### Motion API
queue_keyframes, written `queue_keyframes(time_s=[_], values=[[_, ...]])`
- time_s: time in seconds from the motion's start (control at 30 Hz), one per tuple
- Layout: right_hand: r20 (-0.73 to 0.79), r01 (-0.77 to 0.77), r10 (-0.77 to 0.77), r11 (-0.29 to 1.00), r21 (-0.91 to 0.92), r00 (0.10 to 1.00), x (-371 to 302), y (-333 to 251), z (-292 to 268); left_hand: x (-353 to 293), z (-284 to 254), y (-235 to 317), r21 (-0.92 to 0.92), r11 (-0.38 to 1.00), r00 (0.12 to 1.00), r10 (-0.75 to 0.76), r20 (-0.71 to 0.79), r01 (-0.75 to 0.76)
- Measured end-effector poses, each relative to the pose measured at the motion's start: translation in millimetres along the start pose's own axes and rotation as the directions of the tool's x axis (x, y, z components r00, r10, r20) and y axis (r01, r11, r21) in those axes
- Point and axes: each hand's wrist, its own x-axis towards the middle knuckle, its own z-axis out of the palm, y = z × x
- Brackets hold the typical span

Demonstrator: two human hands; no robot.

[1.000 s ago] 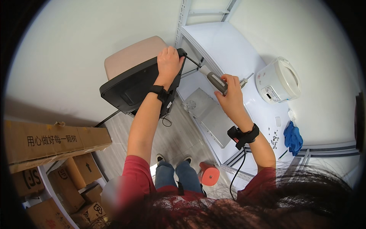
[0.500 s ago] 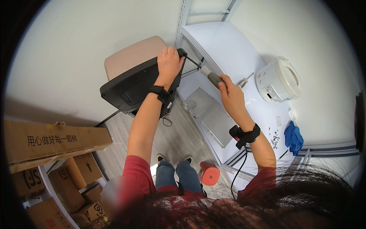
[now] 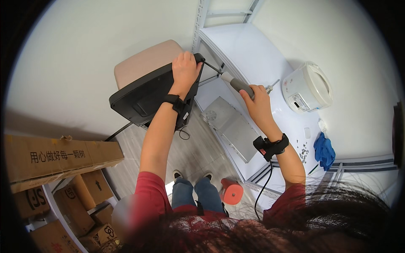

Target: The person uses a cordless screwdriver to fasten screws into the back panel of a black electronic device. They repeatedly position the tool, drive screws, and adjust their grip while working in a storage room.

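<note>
Shelved cardboard boxes (image 3: pixel 75 208) and a white workbench (image 3: pixel 253 47) suggest a storeroom or workshop.

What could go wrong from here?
The screwdriver in the right hand could slip; its tip is close to the left hand.
The tilted black panel might shift if pressed hard.
Small dark pieces loose on the white table could get brushed off.

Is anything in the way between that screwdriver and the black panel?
Nothing visible. The screwdriver in the right hand runs to a corner of the black panel; the left hand holds the panel's edge, beside that line.
</note>
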Motion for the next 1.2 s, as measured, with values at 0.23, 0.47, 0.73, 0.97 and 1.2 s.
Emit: queue_keyframes(time_s=[0.23,0.47,0.73,0.97,1.2], values=[[0.003,-0.043,0.043,0.999,-0.015,0.999,-6.5,2.0,-0.8,0.1,1.2,0.7,0.000,1.000,1.000,-0.012,0.019,0.012],[0.041,-0.171,0.167,0.977,0.127,0.985,-18.1,-10.8,-18.1,2.3,-3.3,-6.4,-0.089,0.996,0.999,0.008,0.050,-0.003],[0.054,-0.108,0.102,0.984,0.144,0.993,-30.6,-11.6,-14.0,-4.2,-32.1,7.0,-0.359,0.933,0.999,0.009,0.050,0.009],[0.122,0.017,-0.043,0.978,0.208,0.992,-57.4,4.1,20.3,-83.5,-46.6,11.6,-0.500,0.819,0.959,-0.233,0.158,0.282],[0.272,0.073,-0.156,0.953,0.293,0.950,-81.5,12.5,57.1,-180.9,-55.9,-1.4,-0.328,0.755,0.823,-0.530,0.206,0.568]])
